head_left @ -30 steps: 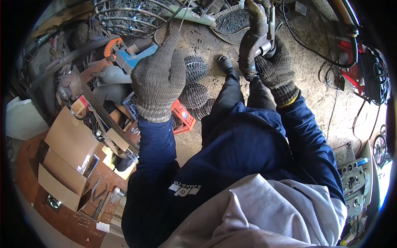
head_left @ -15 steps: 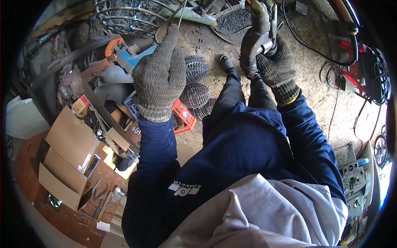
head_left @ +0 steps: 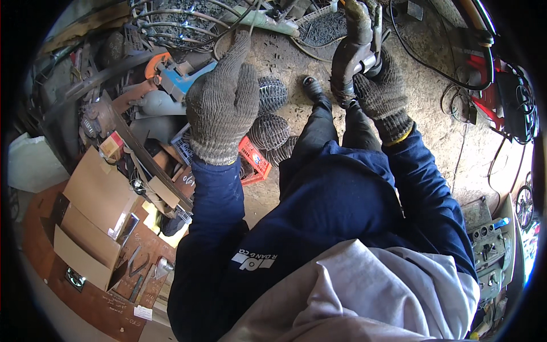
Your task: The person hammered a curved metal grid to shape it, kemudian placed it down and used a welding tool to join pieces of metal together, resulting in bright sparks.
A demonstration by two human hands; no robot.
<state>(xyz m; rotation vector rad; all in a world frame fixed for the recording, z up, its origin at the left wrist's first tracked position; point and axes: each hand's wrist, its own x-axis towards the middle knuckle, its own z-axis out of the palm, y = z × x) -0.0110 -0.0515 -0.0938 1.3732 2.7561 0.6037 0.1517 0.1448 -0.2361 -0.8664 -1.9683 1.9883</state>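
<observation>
My left hand [head_left: 222,105], in a grey knit glove, is raised at left of centre. Its index finger stretches forward along a thin rod [head_left: 256,16], while the thumb lies beside it; the other fingers are hidden underneath, and the hand appears closed on the rod. In the same kind of glove, my right hand [head_left: 384,97] is wrapped round the side of a worn, pipe-like metal machine head [head_left: 347,62]. Exactly which part it grips is partly hidden. Rounded wire cages [head_left: 272,94] lie on the floor between the hands.
A red plastic crate [head_left: 254,162] stands below the wire cages. Left are a blue-and-orange tool [head_left: 181,77] and an open cardboard box [head_left: 94,196] on a brown board. Curved metal bars [head_left: 182,25] lie far left. Right stand a red-and-black machine [head_left: 504,97] with cables and a grey machine [head_left: 487,248].
My left hand has shifted slightly to the right and forward, and the thin rod has tilted along with it. The right hand stays on the machine head.
</observation>
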